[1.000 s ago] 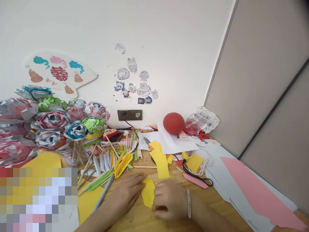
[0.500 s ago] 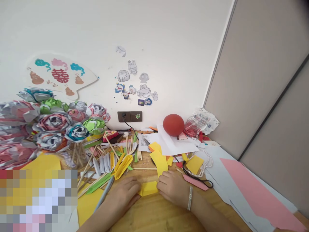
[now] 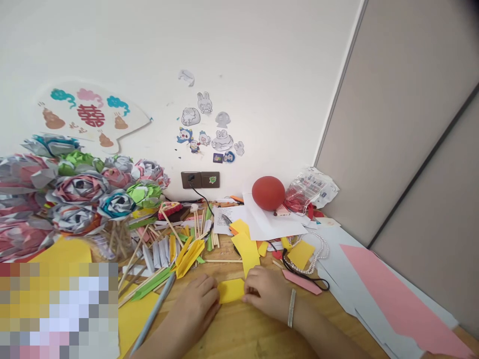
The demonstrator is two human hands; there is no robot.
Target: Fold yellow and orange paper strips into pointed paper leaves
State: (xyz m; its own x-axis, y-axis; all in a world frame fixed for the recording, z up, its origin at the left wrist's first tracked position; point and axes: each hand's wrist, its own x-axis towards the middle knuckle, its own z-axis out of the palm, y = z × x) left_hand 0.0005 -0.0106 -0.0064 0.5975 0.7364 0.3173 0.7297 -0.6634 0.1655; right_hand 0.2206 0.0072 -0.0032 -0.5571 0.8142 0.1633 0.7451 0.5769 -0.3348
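A small folded piece of yellow paper (image 3: 231, 291) lies on the wooden table between my two hands. My left hand (image 3: 202, 299) grips its left end, fingers curled together. At the paper's right end is my right hand (image 3: 265, 293), with thumb and fingers pinched on the edge. Both hands partly cover the ends of the paper. Just beyond my right hand lies a flat yellow paper strip (image 3: 247, 252). Folded yellow paper pieces (image 3: 190, 257) rest past my left hand.
Paper flowers (image 3: 80, 189) crowd the left side. Wooden sticks (image 3: 175, 229) and folded strips lie scattered at the back. A red balloon (image 3: 268, 193) sits on white paper by the wall. Pink paper (image 3: 389, 289) and a bead string (image 3: 325, 244) are on the right.
The yellow paper's visible upright fold now looks flattened. My right-hand fingers have shifted slightly at its right end, and my left hand stays at the left end.
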